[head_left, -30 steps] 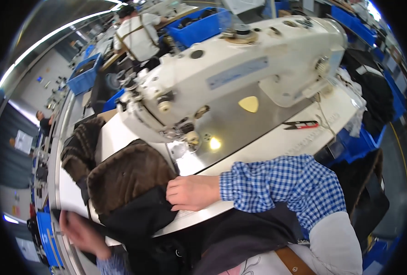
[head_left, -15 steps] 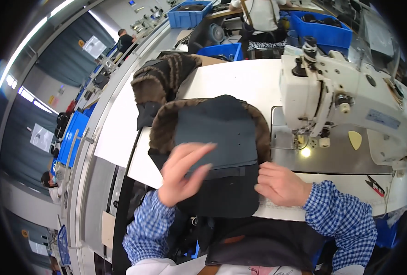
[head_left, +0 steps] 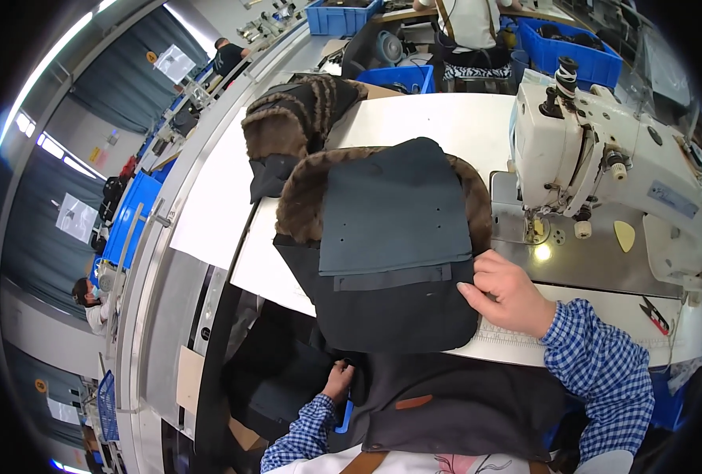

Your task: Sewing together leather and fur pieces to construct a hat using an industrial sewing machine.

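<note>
- Here on the white sewing table [head_left: 438, 118] lies a black fabric piece with rounded lower corners [head_left: 398, 324], brown fur [head_left: 299, 204] arching behind it, a flat slate-blue panel with small holes [head_left: 398, 197] on top.
- The right hand [head_left: 511, 294] sits at the fabric's right side, fingers curled and thumb bent over, pinching the edge just below the fur.
- Down goes the eye to the left hand [head_left: 338, 382]: it is below the table edge, well apart from the black piece, fingers bent against dark fabric panels [head_left: 276, 387]; the tips are partly hidden, so whether it grips cannot be told.
- To the black piece's right stands a white industrial sewing machine [head_left: 604, 150], needle area near the fur but apart from it.
- Behind and to the left, a second bundle of black fabric and striped brown fur [head_left: 299, 130] rests on the table.
- Now the containers: at the upper right, a large blue plastic bin [head_left: 560, 67] holds dark pieces.
- Just behind the table, a smaller blue bin [head_left: 423, 77] has dark things inside, too small to identify.
- Farther back, upper centre-left, another blue crate [head_left: 341, 23] carries dark brown material.
</note>
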{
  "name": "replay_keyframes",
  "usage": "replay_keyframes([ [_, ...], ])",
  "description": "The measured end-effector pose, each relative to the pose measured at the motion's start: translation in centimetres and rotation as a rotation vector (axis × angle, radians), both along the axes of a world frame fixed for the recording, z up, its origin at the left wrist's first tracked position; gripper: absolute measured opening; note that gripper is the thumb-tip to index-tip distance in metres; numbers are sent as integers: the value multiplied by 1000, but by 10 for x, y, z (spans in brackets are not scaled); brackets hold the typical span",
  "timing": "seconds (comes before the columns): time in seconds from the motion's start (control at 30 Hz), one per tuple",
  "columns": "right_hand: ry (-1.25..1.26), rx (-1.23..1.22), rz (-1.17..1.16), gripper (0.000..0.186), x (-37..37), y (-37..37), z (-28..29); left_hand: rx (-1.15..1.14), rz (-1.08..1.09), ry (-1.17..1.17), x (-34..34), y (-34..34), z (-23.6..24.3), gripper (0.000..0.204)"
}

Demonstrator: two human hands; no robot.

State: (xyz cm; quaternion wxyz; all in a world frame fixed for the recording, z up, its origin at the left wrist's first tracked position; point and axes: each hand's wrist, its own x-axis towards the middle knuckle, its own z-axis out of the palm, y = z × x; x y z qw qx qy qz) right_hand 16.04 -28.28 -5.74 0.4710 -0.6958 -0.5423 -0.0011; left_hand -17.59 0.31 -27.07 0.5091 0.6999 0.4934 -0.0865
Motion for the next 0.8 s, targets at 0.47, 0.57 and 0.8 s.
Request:
replay_keyframes([
  [0.47,-81,24,48,33,-1,0,0,-184,337,23,-1,-5,21,33],
  [0.57,-74,14,45,32,-3,-1,1,-283,420,19,5,-5,28,24],
  [0.8,-82,60,63,31,-3,4,4,68,442,-218,-13,-9,12,16],
])
